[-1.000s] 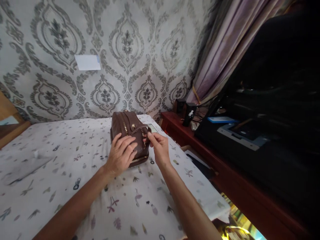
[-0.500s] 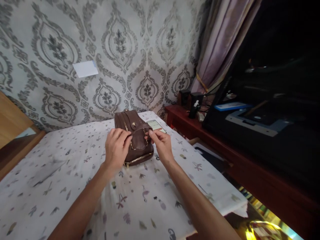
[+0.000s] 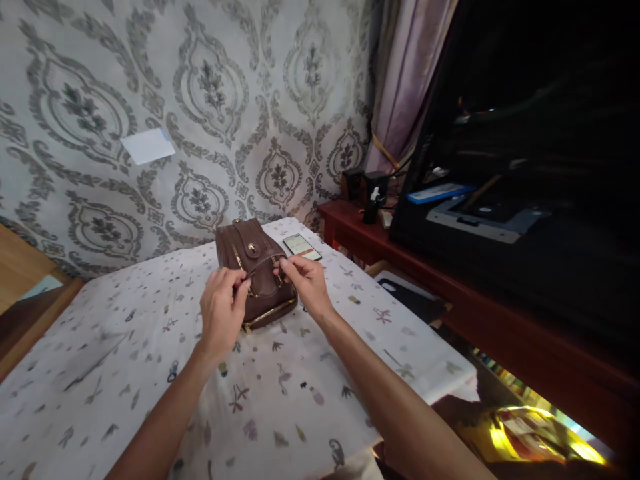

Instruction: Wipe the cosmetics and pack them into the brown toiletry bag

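A brown leather bag with gold zippers and a gold stud lies on the patterned white tablecloth. Its thin brown strap arches over the front pocket. At the bag's left side, my left hand pinches one end of this strap between thumb and fingers. My right hand is closed at the strap's other end, near the right gold zipper; its fingertips partly hide what they grip. Just behind the right hand, a phone with a lit screen rests on the cloth.
A dark red stand runs along the right, with a large black television and small black speakers on it. Patterned wallpaper rises behind the table. Wooden furniture borders the left. A shiny yellow package sits low at right.
The view has shifted a little, so the scene sits further left. My left hand has turned, its thumb now showing at the strap. The strap looks lifted between both hands.
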Available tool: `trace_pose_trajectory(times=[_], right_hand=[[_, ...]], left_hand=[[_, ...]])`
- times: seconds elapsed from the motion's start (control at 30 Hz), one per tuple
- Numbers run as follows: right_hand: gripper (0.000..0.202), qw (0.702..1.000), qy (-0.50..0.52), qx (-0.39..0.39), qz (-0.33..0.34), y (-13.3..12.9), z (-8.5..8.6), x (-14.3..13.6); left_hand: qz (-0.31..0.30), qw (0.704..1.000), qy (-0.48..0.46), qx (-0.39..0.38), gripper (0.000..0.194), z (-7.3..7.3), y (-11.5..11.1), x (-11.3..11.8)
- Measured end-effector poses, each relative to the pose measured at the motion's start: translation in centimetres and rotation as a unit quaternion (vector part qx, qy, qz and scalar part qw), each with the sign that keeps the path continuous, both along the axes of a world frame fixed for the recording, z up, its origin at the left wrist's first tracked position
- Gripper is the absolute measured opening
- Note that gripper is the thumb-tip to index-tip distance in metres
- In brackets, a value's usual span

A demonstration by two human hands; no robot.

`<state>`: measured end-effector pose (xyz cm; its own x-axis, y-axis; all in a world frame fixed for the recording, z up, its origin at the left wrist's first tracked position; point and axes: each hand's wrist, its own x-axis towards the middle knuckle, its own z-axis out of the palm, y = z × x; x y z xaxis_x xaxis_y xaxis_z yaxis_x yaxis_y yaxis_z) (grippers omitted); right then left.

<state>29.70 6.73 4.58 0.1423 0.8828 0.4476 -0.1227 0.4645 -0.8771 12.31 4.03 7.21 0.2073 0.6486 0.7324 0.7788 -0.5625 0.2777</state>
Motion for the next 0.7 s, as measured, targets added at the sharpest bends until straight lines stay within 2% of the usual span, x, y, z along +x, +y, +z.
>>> trace_pose_trajectory(times=[0.33, 0.57, 0.7], right_hand=[[0.039, 0.999, -0.040, 0.002, 0.013, -0.2, 0.3, 0.6], [0.035, 0.996, -0.081, 0.016, 0.027, -0.7, 0.3, 1.3], [0.030, 0.992, -0.118, 0.036, 0.038, -1.5, -0.4, 2.0]], left_hand=[[-0.018, 0.999, 0.033, 0.024, 0.013, -1.7, -1.0, -0.5], [-0.059, 0.997, 0.027, 0.050, 0.015, -2.4, -0.9, -1.1], [-0.089, 0.990, 0.065, 0.082, 0.016, -2.8, -0.6, -1.9]])
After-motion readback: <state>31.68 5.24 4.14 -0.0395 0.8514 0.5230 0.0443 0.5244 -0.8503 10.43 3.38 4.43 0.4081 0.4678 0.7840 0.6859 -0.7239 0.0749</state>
